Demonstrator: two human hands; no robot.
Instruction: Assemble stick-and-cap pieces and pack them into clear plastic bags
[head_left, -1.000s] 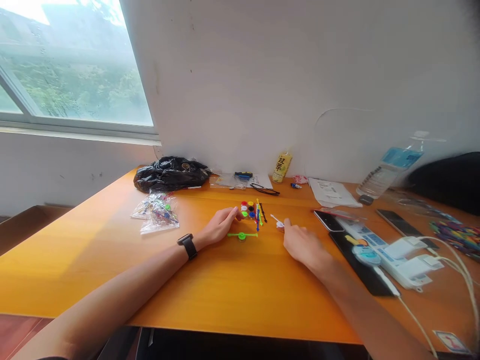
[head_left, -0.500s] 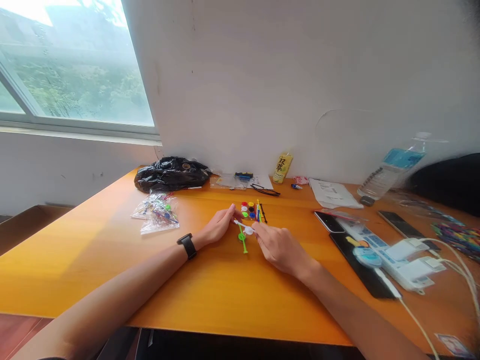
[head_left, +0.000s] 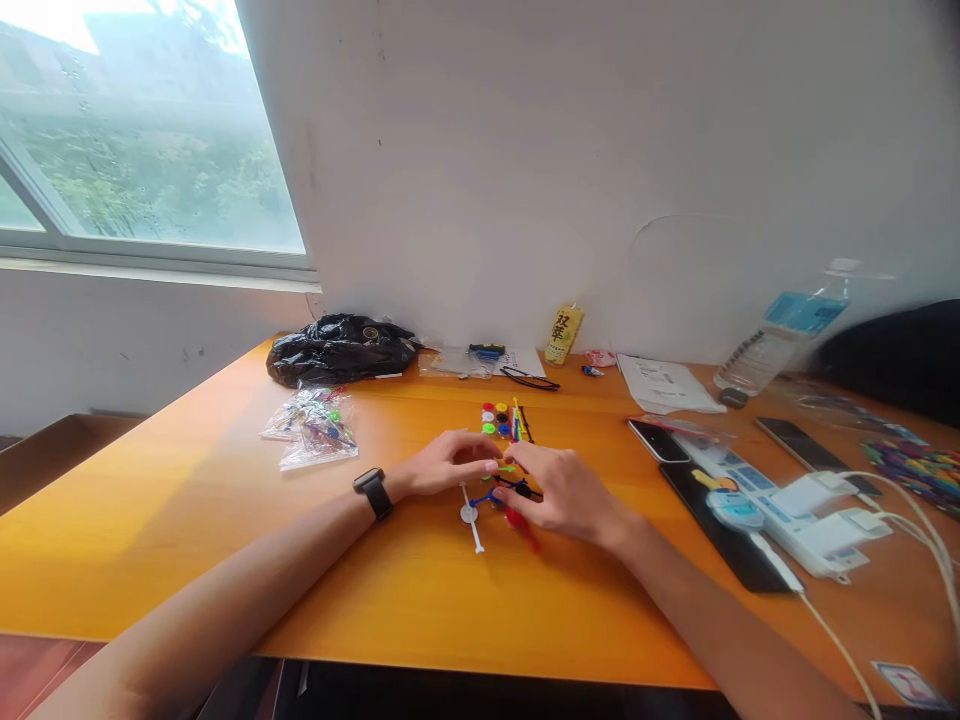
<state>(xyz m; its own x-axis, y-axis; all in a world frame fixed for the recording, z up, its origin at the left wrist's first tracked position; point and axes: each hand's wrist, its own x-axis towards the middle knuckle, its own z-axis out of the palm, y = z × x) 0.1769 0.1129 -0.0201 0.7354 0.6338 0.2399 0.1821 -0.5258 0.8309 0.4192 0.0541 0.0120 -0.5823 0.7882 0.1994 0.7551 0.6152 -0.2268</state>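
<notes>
Several coloured plastic sticks with round discs hang together between my hands just above the table. A white stick (head_left: pixel 469 512) with a disc points down on the left. A blue stick (head_left: pixel 484 499) joins it, and a black disc (head_left: pixel 523 489) and a blurred red stick (head_left: pixel 517 522) are by my right fingers. My left hand (head_left: pixel 450 464) is curled, its thumb at the end of a green stick (head_left: pixel 507 468); its fingertips are partly hidden. Closed around the linked sticks, my right hand (head_left: pixel 562 490) has its thumb over the blue and black parts.
Behind my hands lie coloured discs (head_left: pixel 488 418) in rows and loose sticks (head_left: pixel 516 420). Clear bags of parts (head_left: pixel 319 425) and a black plastic bag (head_left: pixel 341 348) lie left. To the right are a power strip (head_left: pixel 780 510), phones, cables and a water bottle (head_left: pixel 780 330).
My hands have drawn closer together and the linked sticks have turned. The white stick now hangs lower left; blue, black and red parts have come into view. The green stick sits higher.
</notes>
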